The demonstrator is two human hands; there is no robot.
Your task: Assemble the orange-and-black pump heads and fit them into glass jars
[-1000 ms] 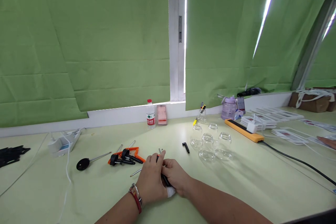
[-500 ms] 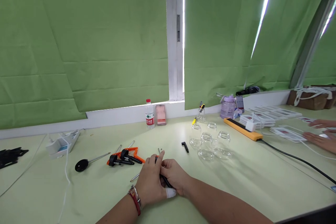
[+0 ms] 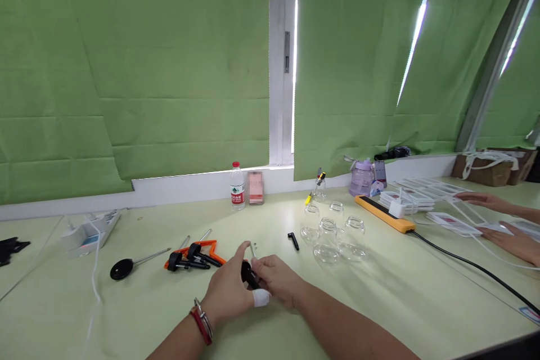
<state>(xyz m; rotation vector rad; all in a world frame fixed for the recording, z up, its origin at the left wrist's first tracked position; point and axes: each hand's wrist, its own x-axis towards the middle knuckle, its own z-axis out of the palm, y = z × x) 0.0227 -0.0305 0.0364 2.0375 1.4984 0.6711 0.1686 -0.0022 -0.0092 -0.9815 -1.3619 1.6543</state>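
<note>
My left hand (image 3: 230, 287), with white wrapping on its thumb, curves around a black part (image 3: 250, 277) above the table, its index finger stretched out. From the other side, my right hand (image 3: 278, 278) grips the same part with fingers closed. A short metal rod (image 3: 253, 250) sticks up between the hands; how it joins the part is hidden. To the left lie black handled pieces with metal rods (image 3: 188, 259), beside an orange frame (image 3: 213, 248). A black disc with a long metal rod (image 3: 122, 269) rests farther left. A small black bent piece (image 3: 293, 241) lies beyond my right hand.
Several clear glass jars (image 3: 327, 242) stand to the right. Behind are a water bottle (image 3: 237, 188) and a purple jug (image 3: 361, 178). An orange power strip (image 3: 383, 215) trails a black cable. Another person's hands (image 3: 510, 242) work at far right. A white power strip (image 3: 93, 233) lies left.
My left hand has opened out around the black part, showing more of it, and its index finger has shifted left. The metal rod now shows upright between the hands. The view has turned slightly.
</note>
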